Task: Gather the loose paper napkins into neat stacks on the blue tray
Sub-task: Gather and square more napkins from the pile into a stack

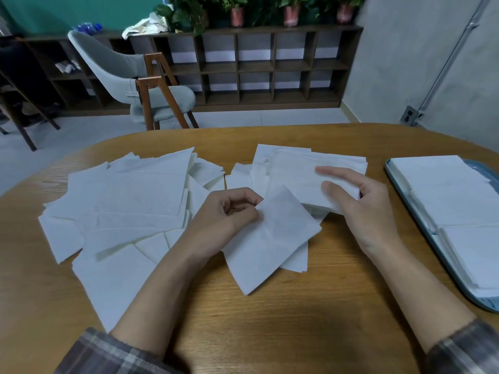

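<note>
Left hand (232, 211) pinches one napkin (272, 244); right hand (353, 201) grips a stack (310, 176) (blue tray (410, 211) beside it).

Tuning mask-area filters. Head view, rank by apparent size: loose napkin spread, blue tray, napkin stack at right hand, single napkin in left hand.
1. loose napkin spread
2. blue tray, cropped by frame edge
3-4. napkin stack and single napkin: look alike, unranked

A light brown oval wooden table (243, 327) fills the foreground. Beyond it on the pale floor stands a grey upholstered chair with brown wooden legs (113, 66). Behind the chair a dark brown wooden cubby shelf (270, 67) runs along the teal wall, topped with green plants in pink pots (237, 16), a crumpled white cloth (145, 27) and blue plastic bottles (86, 27). A metal socket box (410, 114) sits low on the grey wall at right.
</note>
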The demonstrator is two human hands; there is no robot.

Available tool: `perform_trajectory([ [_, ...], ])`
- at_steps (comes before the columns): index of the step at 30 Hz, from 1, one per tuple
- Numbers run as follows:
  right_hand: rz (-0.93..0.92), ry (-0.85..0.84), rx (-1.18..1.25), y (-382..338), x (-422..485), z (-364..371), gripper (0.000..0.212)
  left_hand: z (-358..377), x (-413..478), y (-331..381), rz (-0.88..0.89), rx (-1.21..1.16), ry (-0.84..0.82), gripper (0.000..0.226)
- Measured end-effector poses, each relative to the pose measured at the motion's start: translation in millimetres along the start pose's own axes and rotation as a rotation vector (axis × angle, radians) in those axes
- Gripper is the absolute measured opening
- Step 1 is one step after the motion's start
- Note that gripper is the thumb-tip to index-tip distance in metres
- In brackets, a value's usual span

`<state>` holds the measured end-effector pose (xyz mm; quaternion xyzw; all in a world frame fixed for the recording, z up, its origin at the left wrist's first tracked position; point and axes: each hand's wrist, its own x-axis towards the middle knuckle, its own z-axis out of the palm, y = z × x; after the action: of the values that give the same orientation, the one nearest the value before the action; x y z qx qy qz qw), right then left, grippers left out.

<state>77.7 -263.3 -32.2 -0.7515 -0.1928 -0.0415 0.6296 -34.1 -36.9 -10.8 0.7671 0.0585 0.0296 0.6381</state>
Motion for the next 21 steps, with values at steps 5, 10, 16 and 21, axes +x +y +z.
perform_trajectory([
  [5,0.015,-0.279,0.166,-6,-5,7,0.030,5,2,-2,0.111,0.045,0.045,0.012],
  [10,0.020,-0.419,0.080,-8,-14,20,0.020,-3,5,-7,0.199,0.244,0.128,0.029],
  [16,0.027,-0.485,0.107,-10,-19,25,0.051,3,6,-5,0.202,0.150,0.177,0.032],
  [21,-0.001,-0.473,0.074,-12,-19,27,0.066,3,8,-8,0.199,0.152,0.207,0.030],
])
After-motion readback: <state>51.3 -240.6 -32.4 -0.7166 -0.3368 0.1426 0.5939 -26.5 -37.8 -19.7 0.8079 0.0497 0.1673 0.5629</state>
